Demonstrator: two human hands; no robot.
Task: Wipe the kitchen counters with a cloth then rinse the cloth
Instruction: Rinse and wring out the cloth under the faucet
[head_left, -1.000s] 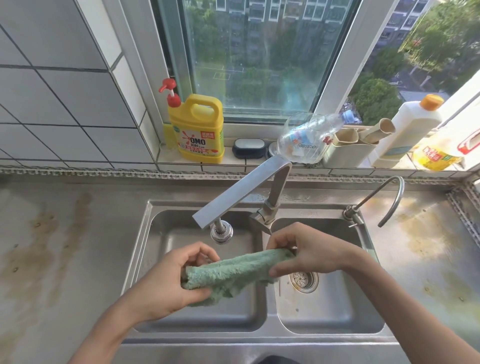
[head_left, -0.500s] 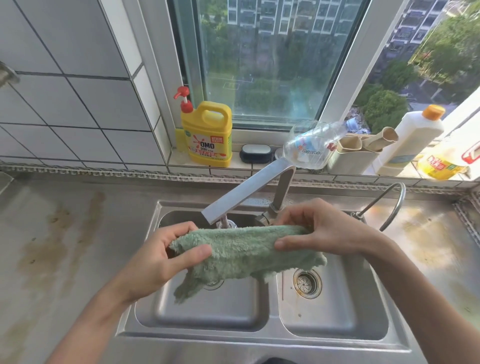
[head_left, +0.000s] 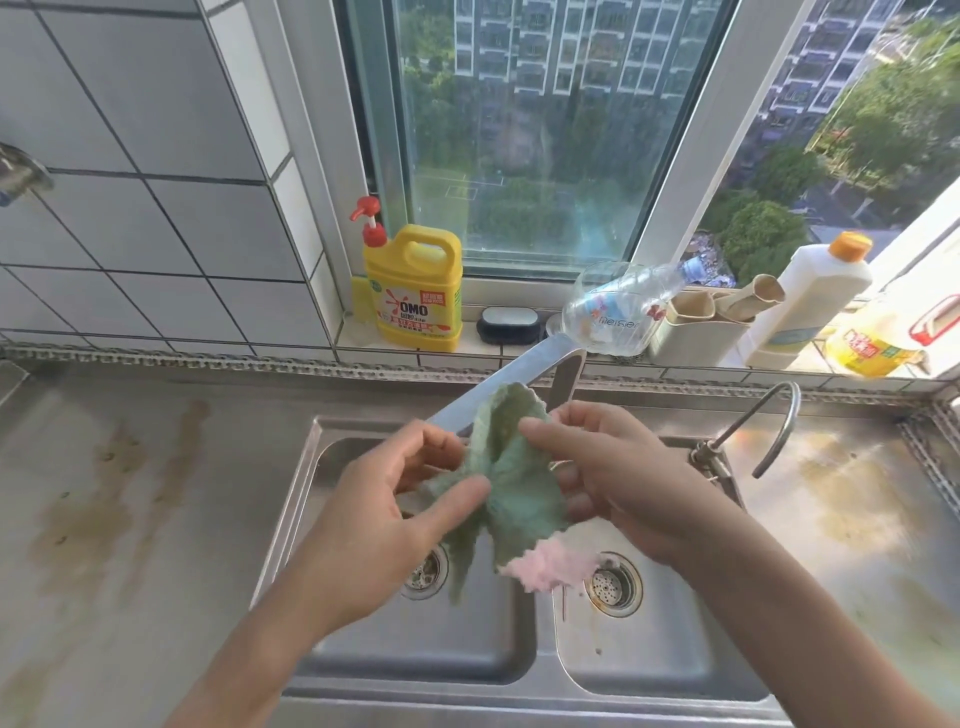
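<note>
Cloth (head_left: 511, 483) hangs bunched between our hands over the divider of the double sink (head_left: 363, 670), green with a pink side showing at its lower corner. Our left hand (head_left: 400, 499) pinches one edge between thumb and fingers; our right hand (head_left: 613, 467) has its grip curled round the other edge. No water shows at the tap (head_left: 498, 384). The worktop (head_left: 114, 499) carries brown stains, so we judge we are opening the cloth out for wiping; next we should spread it flat and press it onto those marks.
</note>
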